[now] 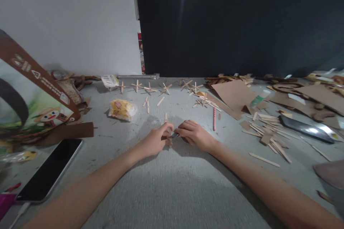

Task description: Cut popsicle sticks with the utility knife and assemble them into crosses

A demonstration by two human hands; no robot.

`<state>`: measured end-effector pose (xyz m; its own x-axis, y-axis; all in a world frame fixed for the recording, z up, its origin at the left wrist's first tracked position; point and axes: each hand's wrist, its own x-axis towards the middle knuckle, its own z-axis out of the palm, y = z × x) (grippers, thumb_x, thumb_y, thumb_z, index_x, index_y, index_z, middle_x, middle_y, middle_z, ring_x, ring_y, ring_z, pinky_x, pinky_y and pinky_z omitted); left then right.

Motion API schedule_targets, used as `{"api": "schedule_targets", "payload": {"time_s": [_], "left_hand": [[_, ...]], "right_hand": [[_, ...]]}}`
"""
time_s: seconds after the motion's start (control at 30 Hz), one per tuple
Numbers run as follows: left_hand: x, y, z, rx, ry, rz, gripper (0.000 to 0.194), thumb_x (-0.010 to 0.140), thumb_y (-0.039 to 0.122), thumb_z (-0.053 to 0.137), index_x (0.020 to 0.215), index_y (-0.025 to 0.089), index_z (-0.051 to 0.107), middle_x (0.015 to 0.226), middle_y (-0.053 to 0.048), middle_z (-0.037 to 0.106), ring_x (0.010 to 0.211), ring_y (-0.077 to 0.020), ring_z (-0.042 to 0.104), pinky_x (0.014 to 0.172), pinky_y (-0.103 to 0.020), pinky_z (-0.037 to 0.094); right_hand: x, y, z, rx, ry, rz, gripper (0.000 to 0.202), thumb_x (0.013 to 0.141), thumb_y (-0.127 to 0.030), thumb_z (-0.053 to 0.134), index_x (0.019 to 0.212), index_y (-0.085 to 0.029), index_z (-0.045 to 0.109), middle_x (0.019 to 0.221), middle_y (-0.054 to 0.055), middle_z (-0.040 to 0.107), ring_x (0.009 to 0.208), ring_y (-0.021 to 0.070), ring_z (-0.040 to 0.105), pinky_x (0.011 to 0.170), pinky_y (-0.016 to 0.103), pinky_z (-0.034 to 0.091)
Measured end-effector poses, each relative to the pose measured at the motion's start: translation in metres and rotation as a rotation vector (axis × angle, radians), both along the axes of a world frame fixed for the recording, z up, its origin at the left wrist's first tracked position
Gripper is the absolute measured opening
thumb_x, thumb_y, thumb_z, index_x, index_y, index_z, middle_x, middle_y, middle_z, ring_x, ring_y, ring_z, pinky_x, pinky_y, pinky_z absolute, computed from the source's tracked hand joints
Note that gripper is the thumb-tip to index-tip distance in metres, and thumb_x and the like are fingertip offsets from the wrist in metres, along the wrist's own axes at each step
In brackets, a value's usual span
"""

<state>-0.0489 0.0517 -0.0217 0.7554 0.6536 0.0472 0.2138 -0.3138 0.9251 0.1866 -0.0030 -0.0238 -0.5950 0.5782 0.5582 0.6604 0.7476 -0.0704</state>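
Note:
In the middle of the grey table, my left hand (153, 141) is closed, its thumb and fingers pinched together; what lies in the pinch is hidden. Close on its right, my right hand (194, 135) is curled round a small dark-grey metallic piece (175, 135), whose tip points to the left fingers. Its kind is too small to make out. Just beyond the left fingertips stands or lies a short wooden craft stick (166, 117). Farther back, several craft sticks form crossed star shapes (167, 88), and loose craft sticks (160, 101) lie before them.
A yellow plastic packet (122, 110) lies left of the hands, a red pencil-like stick (214, 118) to the right. Craft sticks (271, 139), cardboard (233, 94) and a black shiny object (306, 128) crowd the right side. A phone (49, 171) and a printed bag (40, 93) are at left.

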Motion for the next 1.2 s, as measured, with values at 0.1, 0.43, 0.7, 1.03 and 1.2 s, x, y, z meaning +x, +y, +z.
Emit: {"api": "schedule_targets", "payload": {"time_s": [0.1, 0.43, 0.7, 1.03, 1.2], "left_hand": [[-0.0009, 0.0012, -0.0024, -0.001, 0.014, 0.000, 0.035, 0.083, 0.006, 0.059, 0.112, 0.025, 0.052, 0.072, 0.004, 0.069, 0.072, -0.0166, 0.069, 0.074, -0.028, 0.050], [-0.0005, 0.0013, -0.0032, 0.047, 0.041, -0.010, 0.033, 0.082, 0.006, 0.056, 0.109, 0.024, 0.054, 0.073, 0.004, 0.069, 0.071, -0.0153, 0.067, 0.075, -0.028, 0.049], [-0.0004, 0.0013, -0.0018, 0.059, 0.060, -0.018, 0.031, 0.087, 0.013, 0.059, 0.116, 0.024, 0.057, 0.074, 0.003, 0.069, 0.069, -0.0151, 0.063, 0.073, -0.028, 0.046], [0.0005, 0.0008, -0.0019, 0.047, 0.042, -0.018, 0.030, 0.087, 0.013, 0.057, 0.115, 0.024, 0.056, 0.074, 0.003, 0.069, 0.071, -0.0153, 0.063, 0.076, -0.028, 0.046], [0.0007, 0.0008, -0.0022, 0.045, 0.049, -0.010, 0.030, 0.084, 0.012, 0.060, 0.111, 0.024, 0.053, 0.075, 0.003, 0.069, 0.073, -0.0160, 0.065, 0.075, -0.028, 0.046]], "right_hand": [[-0.0002, -0.0005, 0.0003, -0.006, 0.007, -0.007, 0.029, 0.108, -0.013, 0.042, 0.116, -0.019, 0.069, 0.094, 0.010, 0.071, 0.086, 0.0213, 0.061, 0.077, 0.035, 0.046], [0.0032, 0.0029, -0.0017, -0.014, 0.016, -0.014, 0.029, 0.107, -0.012, 0.044, 0.118, -0.019, 0.070, 0.095, 0.010, 0.070, 0.088, 0.0218, 0.062, 0.079, 0.035, 0.047], [-0.0020, 0.0018, -0.0018, -0.011, 0.017, 0.013, 0.028, 0.106, -0.010, 0.044, 0.115, -0.020, 0.069, 0.095, 0.009, 0.070, 0.087, 0.0212, 0.061, 0.078, 0.034, 0.046], [-0.0013, 0.0025, -0.0020, 0.011, 0.017, 0.015, 0.027, 0.107, -0.011, 0.044, 0.113, -0.019, 0.069, 0.094, 0.009, 0.070, 0.086, 0.0213, 0.061, 0.077, 0.034, 0.046], [-0.0036, 0.0029, -0.0017, 0.027, 0.007, 0.000, 0.028, 0.108, -0.012, 0.042, 0.111, -0.018, 0.070, 0.093, 0.009, 0.070, 0.086, 0.0212, 0.060, 0.077, 0.034, 0.046]]}}
